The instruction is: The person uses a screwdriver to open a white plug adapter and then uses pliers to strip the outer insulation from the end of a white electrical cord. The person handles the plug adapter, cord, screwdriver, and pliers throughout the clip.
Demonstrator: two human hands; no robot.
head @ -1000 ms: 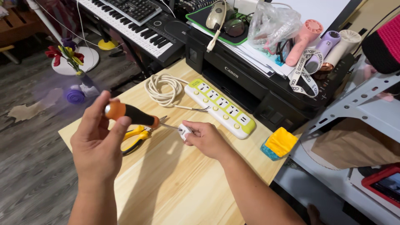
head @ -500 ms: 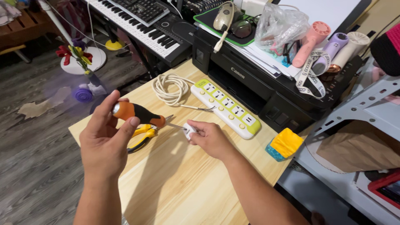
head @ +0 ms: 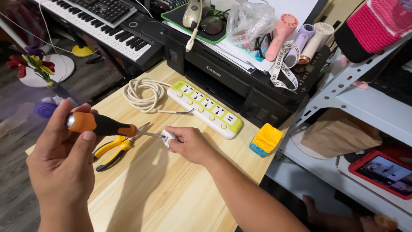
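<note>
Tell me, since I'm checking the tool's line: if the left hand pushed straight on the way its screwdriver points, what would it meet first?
Most likely the small white plug pinched in the right hand: the screwdriver held by the left hand already has its tip at it, as far as depth shows.

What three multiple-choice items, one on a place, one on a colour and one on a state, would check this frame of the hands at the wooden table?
1. Where do the pliers lie?
A. On the printer
B. On the table under the screwdriver
C. On the metal shelf

2. What colours is the screwdriver handle?
A. Orange and black
B. Blue and white
C. All green

3. How is the small white plug held?
A. Lying loose on the table
B. Pinched in the right hand, screwdriver tip at it
C. Pushed into the power strip

Key: 1 B, the yellow-handled pliers rest on the table below the shaft. 2 A, the left hand grips an orange and black handle. 3 B, the right hand pinches it; the power strip lies apart.
</note>
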